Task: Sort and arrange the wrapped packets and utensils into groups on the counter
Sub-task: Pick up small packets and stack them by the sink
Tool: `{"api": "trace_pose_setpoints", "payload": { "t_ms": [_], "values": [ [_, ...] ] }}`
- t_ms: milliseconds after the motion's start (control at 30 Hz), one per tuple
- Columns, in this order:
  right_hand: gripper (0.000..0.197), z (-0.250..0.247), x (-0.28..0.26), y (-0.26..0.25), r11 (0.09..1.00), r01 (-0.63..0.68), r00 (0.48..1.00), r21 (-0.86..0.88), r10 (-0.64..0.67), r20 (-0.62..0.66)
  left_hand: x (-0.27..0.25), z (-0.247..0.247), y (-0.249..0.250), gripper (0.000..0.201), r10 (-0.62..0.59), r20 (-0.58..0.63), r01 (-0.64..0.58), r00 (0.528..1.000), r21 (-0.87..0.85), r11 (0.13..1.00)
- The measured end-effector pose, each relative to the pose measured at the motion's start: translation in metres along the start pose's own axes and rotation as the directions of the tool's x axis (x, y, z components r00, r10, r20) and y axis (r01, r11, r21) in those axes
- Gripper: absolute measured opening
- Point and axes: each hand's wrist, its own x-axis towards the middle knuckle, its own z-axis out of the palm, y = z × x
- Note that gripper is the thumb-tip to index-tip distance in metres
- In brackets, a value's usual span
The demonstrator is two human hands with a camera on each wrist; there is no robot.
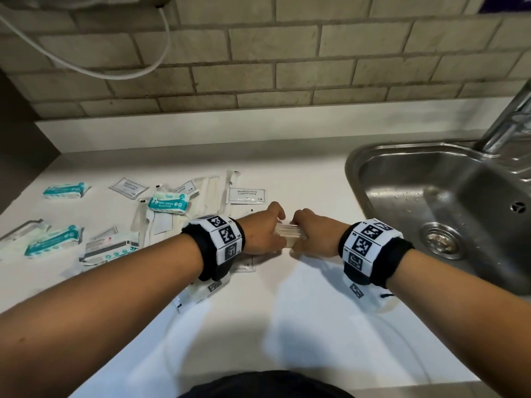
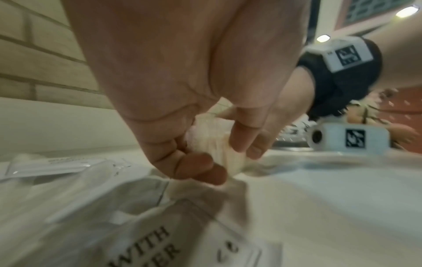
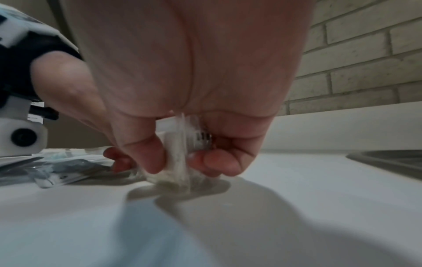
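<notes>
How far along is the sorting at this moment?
Little looks grouped: teal wipe packs and shampoo sachets lie mixed and overlapping on the counter. In hand: left hand and right hand grip a bundle of clear-wrapped items. Most sorting remains.

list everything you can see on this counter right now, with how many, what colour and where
clear wrapped bundle: one, clear, counter centre, gripped at both ends.
mini wipes packs: three teal-and-white, left side; others may be hidden.
shampoo sachets: at least three, white, behind the hands.
clear utensil sleeves: several, count unclear, mid-left.
sink: one, steel, right.
tap: one, steel, far right.
cable: one, white, on brick wall.
left hand: grip on bundle's left end.
right hand: grip on its right end.
</notes>
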Motion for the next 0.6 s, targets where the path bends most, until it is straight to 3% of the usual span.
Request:
{"api": "trace_pose_setpoints", "payload": {
  "t_ms": [167,367,600],
  "values": [
    [0.045,-0.0036,0.0,0.0015,0.999,0.027,0.999,0.021,-0.026,-0.024,-0.0023,-0.0074,-0.0061,0.035,-0.007,-0.093,0.009,0.996,0.024,1.0],
    [0.04,-0.0084,-0.0013,0.0077,0.996,0.028,0.999,0.082,-0.027,-0.023,-0.0047,-0.0074,-0.0056,0.033,-0.007,-0.155,0.008,0.988,0.0,1.0],
    [0.045,-0.0011,0.0021,0.0006,1.0,0.006,0.999,-0.001,-0.006,-0.046,-0.0011,0.001,0.0014,0.028,0.025,-0.078,-0.017,0.997,0.107,0.994]
  ]
}}
